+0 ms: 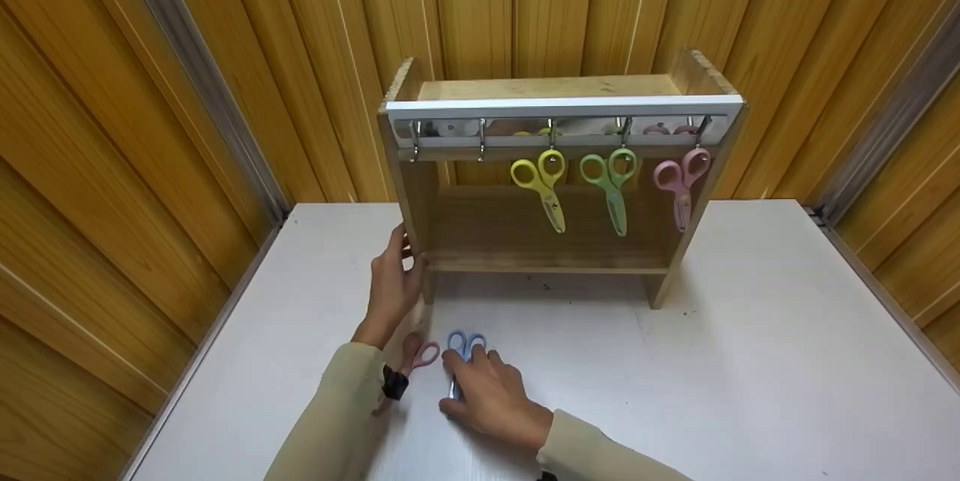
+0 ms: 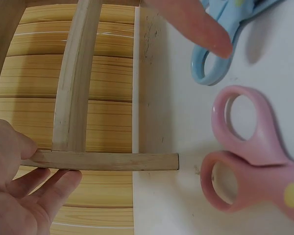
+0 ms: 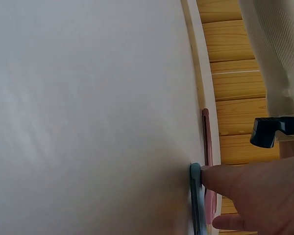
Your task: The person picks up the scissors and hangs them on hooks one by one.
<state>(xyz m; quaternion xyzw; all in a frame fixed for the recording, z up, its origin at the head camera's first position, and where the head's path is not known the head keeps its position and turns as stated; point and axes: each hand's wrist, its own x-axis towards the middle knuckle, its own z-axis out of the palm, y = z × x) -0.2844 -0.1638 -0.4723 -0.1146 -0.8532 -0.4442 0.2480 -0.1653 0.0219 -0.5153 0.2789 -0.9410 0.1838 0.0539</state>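
My left hand point(image 1: 391, 282) grips the left side panel of a wooden rack point(image 1: 547, 269), thumb on one face and fingers on the other. Blue-handled scissors point(image 1: 465, 352) lie flat on the white table in front of the rack. Over them reaches my right hand point(image 1: 491, 395), its index finger touching a handle loop and its thumb beside the blades. Pink scissors point(image 2: 267, 142) lie just left of the blue pair, partly hidden by my left wrist in the head view.
Metal hooks line the rack's top bar. Yellow scissors point(image 1: 550, 196), green scissors point(image 1: 613, 192) and another pink pair point(image 1: 681, 184) hang from the right-hand hooks; the two left hooks point(image 1: 482, 139) are bare. Wood-look panels point(image 1: 480, 16) enclose the white table point(image 1: 772, 361).
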